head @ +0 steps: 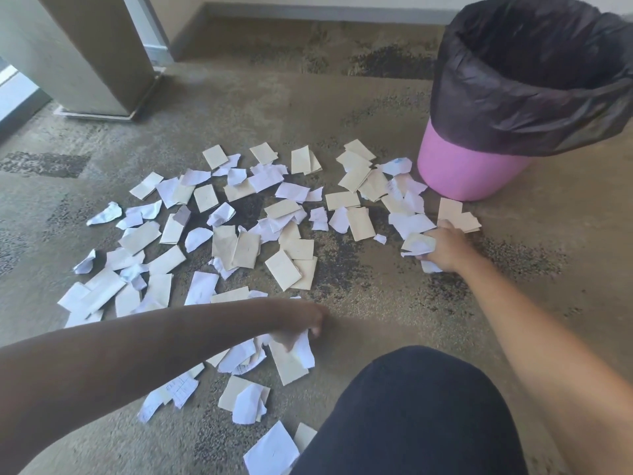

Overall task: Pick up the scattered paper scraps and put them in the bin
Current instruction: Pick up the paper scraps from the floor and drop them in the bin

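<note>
Torn white and cream paper scraps (239,231) scattered across the mottled brown carpet floor (376,303), your right hand (445,246) clutching several scraps near the pink bin (469,173) with black liner, your left hand (301,323) pinching scraps low in front.

- Carpeted floor (359,303): tan pile with dark mottled patches, filling most of the frame.
- Paper scraps (246,231): white and cream pieces, some crumpled, scattered across the centre and left of the frame, many overlapping; a few lie at the lower centre.
- Bin (472,173): pink, lined with a black bag, standing on the carpet at upper right, just beside the nearest scraps.
- Beige pillar (85,56): its base rests on the floor at upper left.
</note>
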`<state>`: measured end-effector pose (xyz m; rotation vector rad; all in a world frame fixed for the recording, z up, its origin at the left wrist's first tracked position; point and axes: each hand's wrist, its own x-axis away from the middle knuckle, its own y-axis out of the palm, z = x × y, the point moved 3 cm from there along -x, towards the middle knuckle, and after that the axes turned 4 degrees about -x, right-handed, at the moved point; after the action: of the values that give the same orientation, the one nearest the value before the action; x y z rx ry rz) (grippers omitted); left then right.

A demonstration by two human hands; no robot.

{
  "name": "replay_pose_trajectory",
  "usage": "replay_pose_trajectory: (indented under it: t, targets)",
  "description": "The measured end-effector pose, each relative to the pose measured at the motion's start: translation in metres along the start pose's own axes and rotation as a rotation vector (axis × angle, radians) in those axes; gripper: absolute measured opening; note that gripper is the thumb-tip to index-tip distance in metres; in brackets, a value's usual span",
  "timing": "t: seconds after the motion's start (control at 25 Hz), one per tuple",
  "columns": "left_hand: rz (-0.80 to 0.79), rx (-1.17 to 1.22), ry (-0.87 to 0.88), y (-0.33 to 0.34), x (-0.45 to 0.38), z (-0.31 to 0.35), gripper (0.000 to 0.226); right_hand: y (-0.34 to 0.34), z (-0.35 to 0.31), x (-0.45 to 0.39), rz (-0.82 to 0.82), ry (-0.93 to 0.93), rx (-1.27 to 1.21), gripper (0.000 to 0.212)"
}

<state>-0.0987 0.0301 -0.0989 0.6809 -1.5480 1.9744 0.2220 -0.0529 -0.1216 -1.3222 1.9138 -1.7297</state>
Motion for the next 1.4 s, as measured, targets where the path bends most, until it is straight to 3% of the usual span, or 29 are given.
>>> replay_pose_trajectory:
  t: [0.12,0.2,0.4,0.52,0.72,0.88,1.04,1.12,1.28,1.4]
  targets:
    - [-0.028,0.039,-0.013,-0.002,-0.006,-0.005,0.046,-0.001,-0.003,0.010,-0.014,-0.016,0.053,0.046]
    - [-0.019,0.120,-0.067,-0.005,-0.005,-0.011,0.047,0.001,-0.001,0.018,-0.052,-0.038,-0.054,0.026]
    - [0.139,0.398,-0.257,-0.053,0.016,-0.016,0.058,-0.018,0.005,0.045,-0.029,0.056,-0.295,0.011]
    - [0.221,0.440,-0.316,-0.092,0.023,-0.020,0.065,-0.048,0.001,0.052,0.024,0.079,-0.415,0.040]
    - [0.349,0.605,-0.374,-0.161,0.033,-0.022,0.073,-0.129,-0.023,0.068,0.110,0.004,-0.589,0.022]
    - [0.543,0.845,-0.386,-0.222,0.039,-0.013,0.076,-0.187,-0.032,0.082,0.173,-0.086,-0.610,0.027]
    - [0.771,1.266,-0.212,-0.298,0.026,-0.007,0.042,-0.247,-0.018,0.091,0.197,-0.167,-0.640,0.013]
    - [0.869,1.415,-0.166,-0.342,0.013,-0.006,0.044,-0.277,-0.008,0.088,0.249,-0.191,-0.728,0.008]
    - [0.978,1.565,-0.182,-0.416,-0.027,-0.007,0.050,-0.315,0.019,0.048,0.488,-0.094,-0.867,0.018]
    - [0.973,1.512,-0.297,-0.448,-0.064,-0.006,0.045,-0.321,0.036,0.006,0.509,0.032,-0.956,0.032]
